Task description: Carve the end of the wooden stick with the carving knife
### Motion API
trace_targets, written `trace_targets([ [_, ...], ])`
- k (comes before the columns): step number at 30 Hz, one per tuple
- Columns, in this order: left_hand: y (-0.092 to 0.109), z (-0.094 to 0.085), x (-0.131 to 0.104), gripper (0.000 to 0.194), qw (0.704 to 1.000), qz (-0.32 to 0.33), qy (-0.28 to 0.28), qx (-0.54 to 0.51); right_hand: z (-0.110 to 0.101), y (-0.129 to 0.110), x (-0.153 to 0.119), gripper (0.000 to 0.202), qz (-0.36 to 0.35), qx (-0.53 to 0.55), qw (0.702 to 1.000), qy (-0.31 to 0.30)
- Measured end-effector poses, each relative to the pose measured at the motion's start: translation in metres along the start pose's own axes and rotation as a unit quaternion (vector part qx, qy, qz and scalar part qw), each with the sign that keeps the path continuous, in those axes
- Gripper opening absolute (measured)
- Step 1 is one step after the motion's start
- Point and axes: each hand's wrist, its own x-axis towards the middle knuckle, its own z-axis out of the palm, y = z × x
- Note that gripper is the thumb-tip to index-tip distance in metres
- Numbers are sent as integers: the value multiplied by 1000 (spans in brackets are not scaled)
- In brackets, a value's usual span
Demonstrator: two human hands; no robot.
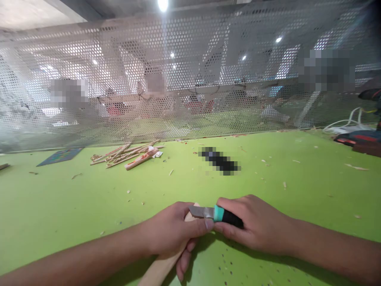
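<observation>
- At bottom centre I see the left hand (175, 228) curled closed around a wooden stick (163, 267), thumb beside the blade.
- Right of it, the right hand (256, 224) grips a knife (218, 213), blade at the stick's far end.
- I judge cutting under way: chips (285, 185) litter the green table (74, 208); what remains I can't tell.

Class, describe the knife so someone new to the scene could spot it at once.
Find the green table, then the lower middle of the view. There the right hand holds the knife, its blade at the end of the pale stick in the left hand. Its teal-and-black handle sets it apart from the plain stick.
</observation>
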Motion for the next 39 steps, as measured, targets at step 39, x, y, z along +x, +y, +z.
trace_targets([
  [39,-3,-1,1,50,999,17,2,-42,1,1,0,45,-7,-11,1000,1],
])
